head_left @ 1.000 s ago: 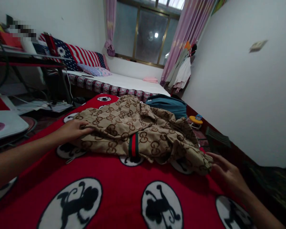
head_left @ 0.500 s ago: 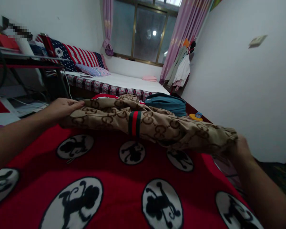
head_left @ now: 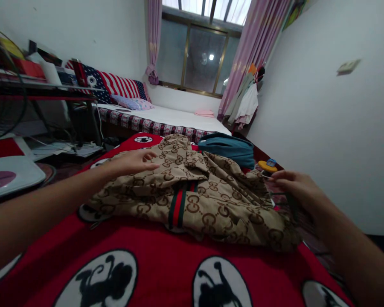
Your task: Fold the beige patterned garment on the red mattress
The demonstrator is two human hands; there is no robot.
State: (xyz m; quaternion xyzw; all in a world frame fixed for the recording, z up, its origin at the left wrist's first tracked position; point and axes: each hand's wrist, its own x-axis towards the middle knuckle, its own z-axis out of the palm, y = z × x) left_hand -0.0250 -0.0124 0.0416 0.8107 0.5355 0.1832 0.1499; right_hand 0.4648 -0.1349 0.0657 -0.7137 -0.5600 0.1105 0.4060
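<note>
A beige jacket (head_left: 217, 204) with a brown monogram print and a green-red-green stripe lies rumpled on the red blanket (head_left: 160, 273). My left hand (head_left: 134, 163) hovers over the jacket's left part, thumb and fingers apart, holding nothing. At the right end of the jacket, my right hand (head_left: 296, 185) reaches leftward with fingers stretched out. Its fingertips are close to the gathered cloth there, and I see nothing gripped in them. Some of the jacket's layers are hidden in its folds.
Folded teal cloth (head_left: 227, 147) lies behind the jacket, with a yellow round object (head_left: 267, 166) beside it. A white-covered bed (head_left: 179, 117) stands by the window. To the left are a cluttered desk (head_left: 51, 87) and a white stool-like surface (head_left: 25, 175).
The jacket has gone from being held stretched between both hands to lying on the blanket. Both hands have let go; the left moved right over the cloth, and the right shifted slightly up and left.
</note>
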